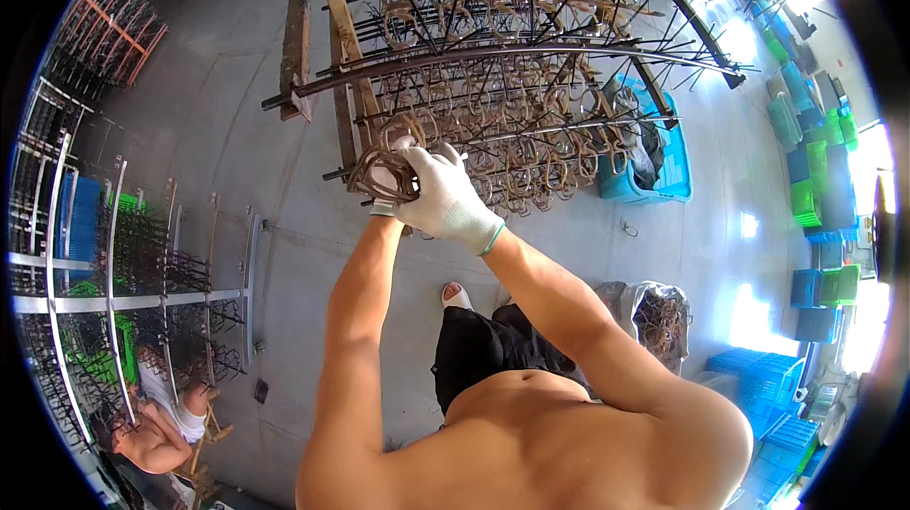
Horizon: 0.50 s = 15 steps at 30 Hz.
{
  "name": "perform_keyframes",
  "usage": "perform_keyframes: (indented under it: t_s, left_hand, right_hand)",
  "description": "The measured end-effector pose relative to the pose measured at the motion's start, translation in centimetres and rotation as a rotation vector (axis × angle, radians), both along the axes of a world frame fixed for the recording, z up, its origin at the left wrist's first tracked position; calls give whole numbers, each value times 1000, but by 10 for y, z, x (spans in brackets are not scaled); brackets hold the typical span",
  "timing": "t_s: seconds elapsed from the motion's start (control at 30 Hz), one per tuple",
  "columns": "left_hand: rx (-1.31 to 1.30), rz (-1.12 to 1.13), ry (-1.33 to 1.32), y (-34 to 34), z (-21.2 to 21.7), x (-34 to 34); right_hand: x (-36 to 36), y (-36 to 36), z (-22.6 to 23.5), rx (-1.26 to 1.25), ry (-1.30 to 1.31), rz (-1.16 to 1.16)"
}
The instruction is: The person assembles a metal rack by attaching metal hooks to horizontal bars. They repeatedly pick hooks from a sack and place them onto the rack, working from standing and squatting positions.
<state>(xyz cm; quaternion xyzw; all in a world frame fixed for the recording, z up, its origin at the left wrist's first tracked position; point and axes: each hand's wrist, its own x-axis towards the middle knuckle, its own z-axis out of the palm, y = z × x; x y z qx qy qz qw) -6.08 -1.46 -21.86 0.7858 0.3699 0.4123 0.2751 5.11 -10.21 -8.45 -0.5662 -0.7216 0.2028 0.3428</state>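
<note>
A bare torso (540,439) lies nearest; ahead, the gloved left hand (382,178) grips brown bent loops (368,169) just left of the right hand (441,195), its closure unclear, at the hanging rack's (512,50) near-left corner.

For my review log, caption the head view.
Gloved left hand and right hand handle brown loops at a loaded rack, blue bin at right.

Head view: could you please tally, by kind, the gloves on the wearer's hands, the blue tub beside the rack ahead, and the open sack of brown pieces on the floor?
White gloves: 2
Blue tub: 1
Open sack: 1
Total: 4
</note>
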Motion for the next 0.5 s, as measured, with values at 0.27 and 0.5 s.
perform_keyframes:
  t_s: [0.27, 0.5]
  left_hand:
    - [-89, 218, 25, 4, 6, -3]
    - [-141, 447, 505, -29, 73, 33]
  right_hand:
    - [38, -58, -4, 204, -10, -41]
    - [166, -238, -83, -256, 100, -258]
